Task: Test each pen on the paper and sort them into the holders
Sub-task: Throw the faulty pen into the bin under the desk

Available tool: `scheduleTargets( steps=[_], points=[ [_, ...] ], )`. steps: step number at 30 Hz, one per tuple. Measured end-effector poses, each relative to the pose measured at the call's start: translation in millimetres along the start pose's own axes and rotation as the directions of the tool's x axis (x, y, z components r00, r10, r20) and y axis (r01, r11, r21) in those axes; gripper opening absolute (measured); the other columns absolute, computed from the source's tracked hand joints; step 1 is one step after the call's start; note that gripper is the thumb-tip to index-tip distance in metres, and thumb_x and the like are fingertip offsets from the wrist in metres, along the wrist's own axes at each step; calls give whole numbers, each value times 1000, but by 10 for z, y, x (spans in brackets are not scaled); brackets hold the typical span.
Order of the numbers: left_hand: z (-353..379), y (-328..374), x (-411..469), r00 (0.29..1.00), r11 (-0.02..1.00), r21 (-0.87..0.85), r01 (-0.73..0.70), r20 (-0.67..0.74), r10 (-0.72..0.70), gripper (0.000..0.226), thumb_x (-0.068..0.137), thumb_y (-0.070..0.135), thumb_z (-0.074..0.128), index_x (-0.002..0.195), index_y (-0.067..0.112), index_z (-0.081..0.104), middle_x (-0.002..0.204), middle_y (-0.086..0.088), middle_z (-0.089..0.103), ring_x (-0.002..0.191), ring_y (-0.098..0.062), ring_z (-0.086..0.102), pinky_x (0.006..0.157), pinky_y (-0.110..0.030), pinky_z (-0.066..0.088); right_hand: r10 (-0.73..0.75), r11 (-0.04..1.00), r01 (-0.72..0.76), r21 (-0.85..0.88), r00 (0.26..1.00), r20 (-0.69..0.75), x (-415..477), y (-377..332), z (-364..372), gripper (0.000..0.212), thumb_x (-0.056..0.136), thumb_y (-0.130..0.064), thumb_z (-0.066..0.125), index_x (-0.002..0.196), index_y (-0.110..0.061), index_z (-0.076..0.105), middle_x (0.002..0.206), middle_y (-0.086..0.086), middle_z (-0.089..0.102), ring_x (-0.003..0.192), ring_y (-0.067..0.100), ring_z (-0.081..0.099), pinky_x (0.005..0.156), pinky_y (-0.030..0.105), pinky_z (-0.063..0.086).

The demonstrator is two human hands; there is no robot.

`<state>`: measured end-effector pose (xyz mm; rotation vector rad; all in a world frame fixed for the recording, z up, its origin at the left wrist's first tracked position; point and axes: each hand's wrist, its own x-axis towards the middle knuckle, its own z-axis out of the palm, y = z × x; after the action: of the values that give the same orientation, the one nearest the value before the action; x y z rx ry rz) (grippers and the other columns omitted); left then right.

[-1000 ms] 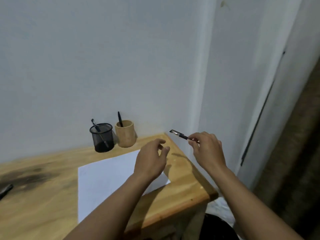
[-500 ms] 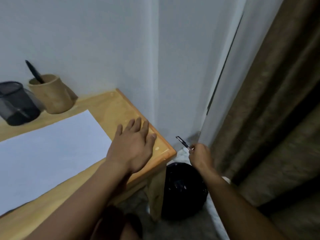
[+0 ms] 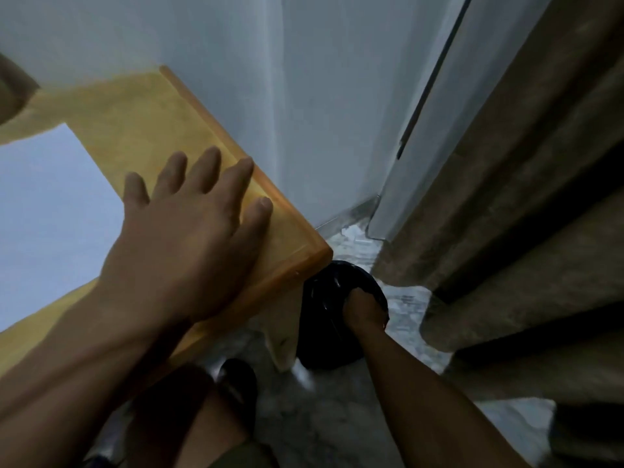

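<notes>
Bracing yourself, your left hand (image 3: 189, 238) lies spread flat on the table (image 3: 162, 123) beside the paper (image 3: 50, 204); your right hand (image 3: 366, 307) reaches into the black bin (image 3: 324, 346), grip unclear, pen unseen, probably being discarded.

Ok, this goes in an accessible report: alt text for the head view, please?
The right hand reaches down into a black bin on the floor beside the wooden table, while the left hand rests flat, fingers spread, at the table's corner next to white paper.
</notes>
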<state>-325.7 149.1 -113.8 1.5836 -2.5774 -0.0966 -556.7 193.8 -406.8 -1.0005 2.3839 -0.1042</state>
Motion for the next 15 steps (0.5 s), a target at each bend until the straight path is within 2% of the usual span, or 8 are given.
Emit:
scheduleTargets(
  steps=[7, 10, 12, 15],
  points=[
    [12, -18, 25, 1000, 1000, -22, -7, 11, 7, 72, 89, 66, 3, 154, 37, 15, 166, 1, 15, 153, -29, 10, 116, -63, 15, -17, 999, 17, 52, 1000, -3, -5, 17, -141, 25, 98, -19, 50, 106, -2, 67, 113, 17, 69, 102, 33, 66, 73, 31, 46],
    [-15, -13, 1, 999, 998, -68, -4, 44, 7, 75, 88, 67, 4, 156, 36, 12, 167, 1, 10, 154, -27, 5, 119, -62, 7, -55, 995, 59, 85, 997, -48, -64, -27, -382, 23, 92, -19, 52, 105, -7, 67, 110, 17, 70, 100, 34, 67, 71, 31, 47],
    [-16, -14, -13, 997, 996, -86, 3, 78, 4, 74, 89, 66, 5, 157, 35, 9, 168, 1, 6, 154, -26, 0, 120, -61, 2, -93, 987, 100, 127, 994, -54, -136, -106, -599, 24, 89, -22, 52, 105, -11, 65, 109, 16, 69, 102, 35, 66, 79, 35, 53],
    [17, -9, -14, 998, 998, -59, 4, 58, -1, 73, 96, 64, 12, 159, 26, 9, 168, -1, 4, 154, -28, 0, 122, -57, 1, -184, 964, 203, 170, 976, -118, -349, -306, -1026, 38, 94, -27, 57, 127, -9, 65, 128, 16, 68, 123, 34, 60, 102, 37, 47]
  ],
)
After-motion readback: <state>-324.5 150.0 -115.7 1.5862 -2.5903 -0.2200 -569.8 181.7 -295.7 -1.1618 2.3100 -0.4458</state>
